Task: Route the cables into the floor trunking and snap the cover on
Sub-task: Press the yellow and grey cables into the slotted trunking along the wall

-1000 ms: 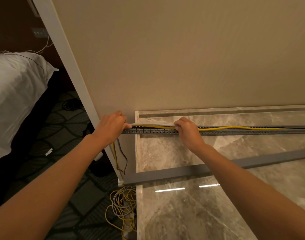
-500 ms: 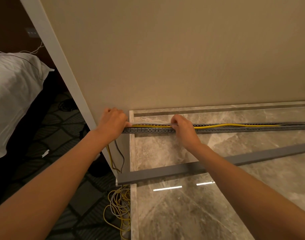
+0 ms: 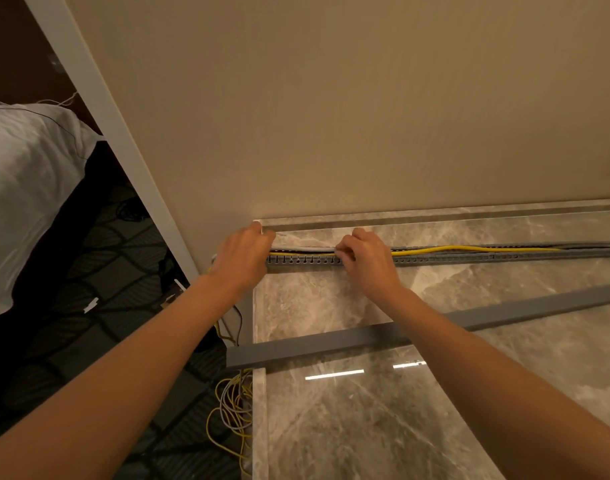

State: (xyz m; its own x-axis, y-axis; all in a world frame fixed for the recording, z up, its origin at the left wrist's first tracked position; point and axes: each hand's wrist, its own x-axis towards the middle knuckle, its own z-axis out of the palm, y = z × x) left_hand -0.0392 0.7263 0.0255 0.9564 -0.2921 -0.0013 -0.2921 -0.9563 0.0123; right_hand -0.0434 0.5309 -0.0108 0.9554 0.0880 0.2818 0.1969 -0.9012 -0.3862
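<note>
A grey slotted trunking [image 3: 469,258] runs along the marble surface [image 3: 317,306] parallel to the wall. A yellow cable [image 3: 469,249] and a grey cable lie in it, the yellow one bowing up above the rim on the right. My left hand [image 3: 242,259] is curled over the trunking's left end at the marble's corner. My right hand [image 3: 364,258] sits a little to the right, fingers curled down onto the cables in the channel. The loose grey cover [image 3: 365,341] lies on the marble nearer me, under my right forearm.
A beige wall [image 3: 331,116] stands just behind the trunking. Off the marble's left edge, slack yellow and grey cable [image 3: 232,407] is coiled on the dark patterned carpet [image 3: 99,306]. A white pillow [image 3: 22,188] and a white door frame [image 3: 116,133] are at left.
Both hands have stayed at the trunking's left end, the right one shifting slightly along the cables. The view has tilted a little.
</note>
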